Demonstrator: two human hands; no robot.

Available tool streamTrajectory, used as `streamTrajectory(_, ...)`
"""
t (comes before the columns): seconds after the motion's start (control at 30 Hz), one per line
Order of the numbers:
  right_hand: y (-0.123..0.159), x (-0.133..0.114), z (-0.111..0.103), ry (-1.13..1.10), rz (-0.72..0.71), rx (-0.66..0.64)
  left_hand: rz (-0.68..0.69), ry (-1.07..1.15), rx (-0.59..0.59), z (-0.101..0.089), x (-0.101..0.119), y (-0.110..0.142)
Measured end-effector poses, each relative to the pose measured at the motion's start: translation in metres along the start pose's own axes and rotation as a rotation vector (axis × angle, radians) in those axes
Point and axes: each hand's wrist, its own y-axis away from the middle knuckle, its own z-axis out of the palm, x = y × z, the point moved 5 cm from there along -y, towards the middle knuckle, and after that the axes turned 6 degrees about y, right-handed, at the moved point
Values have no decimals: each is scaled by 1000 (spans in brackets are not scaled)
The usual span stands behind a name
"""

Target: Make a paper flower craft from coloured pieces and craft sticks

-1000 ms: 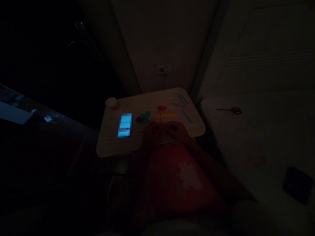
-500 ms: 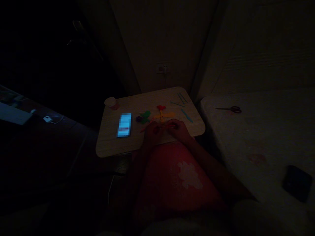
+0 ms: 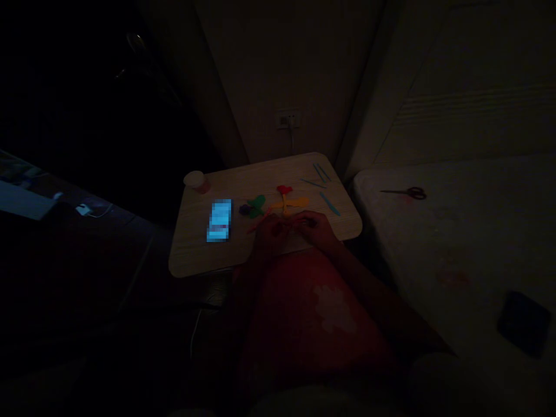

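At the near edge of a small wooden table (image 3: 191, 255), my left hand (image 3: 270, 229) and my right hand (image 3: 316, 227) come close together with fingers curled in. A small reddish piece seems to lie between their fingertips, too dark to name. Just beyond them is a yellow-orange cross-shaped piece (image 3: 297, 202), which looks like modelling clay, with a red lump (image 3: 284, 189) at its far end. Left of it lie a green piece (image 3: 258, 204) and a dark purple lump (image 3: 244, 209). A pinkish strip (image 3: 256, 226) shows beside my left hand.
A lit phone (image 3: 219, 220) and a paper cup (image 3: 197, 181) occupy the table's left side. Several thin blue-green tools, one of them a flat knife (image 3: 330, 204), lie at the right. Scissors (image 3: 410, 192) rest on a pale surface farther right. The room is very dark.
My fingers have shifted slightly, with both hands staying together at the same place. The clay pieces, phone and tools have not moved.
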Motion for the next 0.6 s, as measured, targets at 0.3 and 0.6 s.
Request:
streamTrajectory(0.3, 2, -6, -2, 62, -103, -33, 13, 48, -69, 6, 6, 1)
streamTrajectory(0.6, 1, -3, -1, 40, -55, -8, -19, 99, -53, 5, 0, 1)
